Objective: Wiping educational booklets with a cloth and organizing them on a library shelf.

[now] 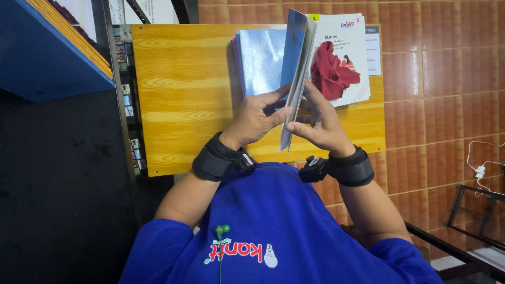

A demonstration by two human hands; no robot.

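My left hand (254, 118) and my right hand (319, 120) both grip a thin booklet (296, 63) that stands on edge over a yellow wooden table (179, 94), its pages fanned upward. Left of it lies a blue-grey plastic-covered booklet (260, 58), flat under my left fingers. To the right lies a white booklet with a red figure on its cover (342, 58). Both wrists wear black bands.
A blue shelf with stacked yellow-edged papers (58, 47) juts in at upper left. A strip of small pictures (126, 89) runs along the table's left edge. Orange floor tiles (442, 105) lie right, with a white cable (481, 168) and a dark metal frame (473, 210).
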